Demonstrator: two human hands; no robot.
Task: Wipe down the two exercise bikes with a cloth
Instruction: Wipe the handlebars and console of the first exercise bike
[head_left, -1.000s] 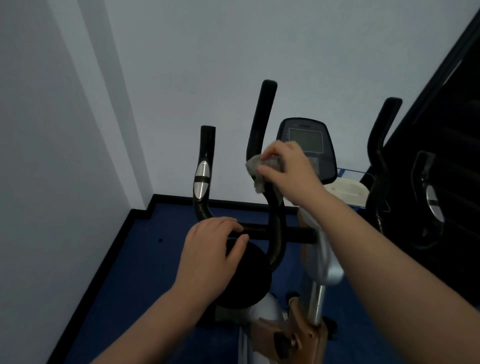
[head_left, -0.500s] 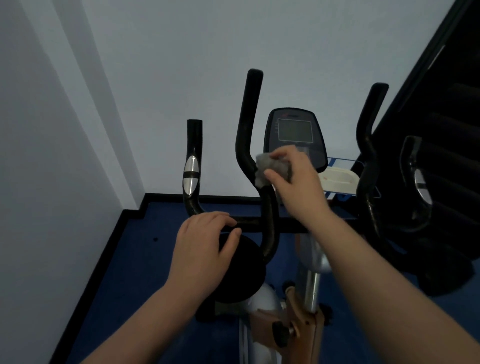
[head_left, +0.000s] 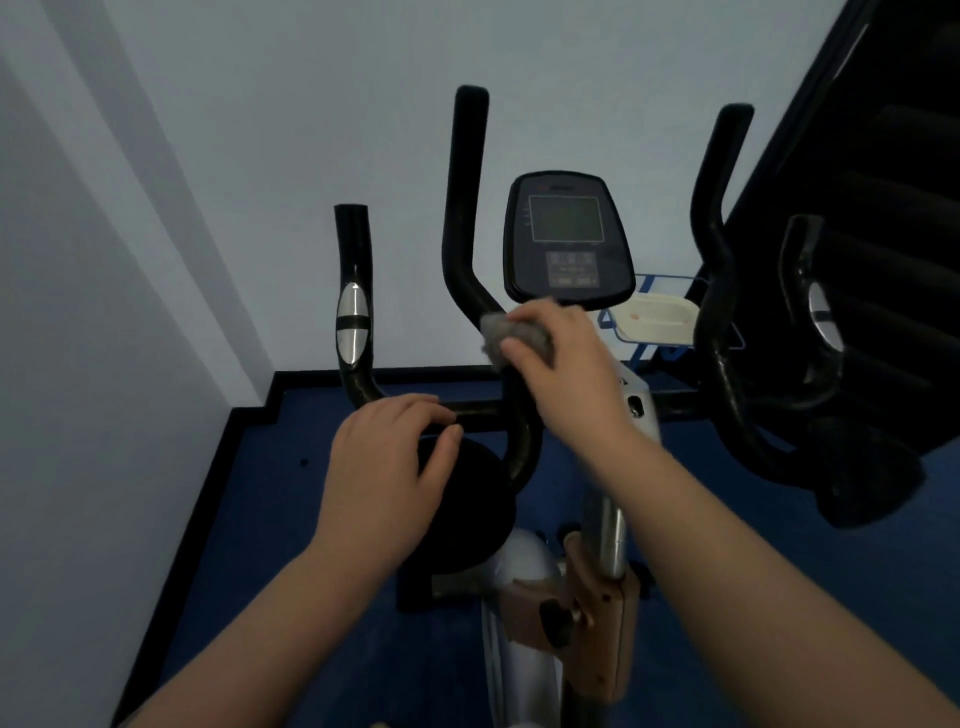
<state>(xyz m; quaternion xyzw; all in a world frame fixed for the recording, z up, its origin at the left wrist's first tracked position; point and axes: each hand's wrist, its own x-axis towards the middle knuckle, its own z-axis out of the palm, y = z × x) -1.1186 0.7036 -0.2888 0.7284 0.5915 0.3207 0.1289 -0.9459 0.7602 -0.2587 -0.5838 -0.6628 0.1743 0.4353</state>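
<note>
With your left hand (head_left: 387, 457) curled over the crossbar (head_left: 478, 410) to steady it, keep the grey cloth (head_left: 511, 338) your right hand (head_left: 561, 374) grips wrapped tight around the inner handlebar (head_left: 462, 218).

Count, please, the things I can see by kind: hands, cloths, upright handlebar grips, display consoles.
Hands: 2, left hand and right hand
Cloth: 1
Upright handlebar grips: 4
Display console: 1
Total: 8
</note>
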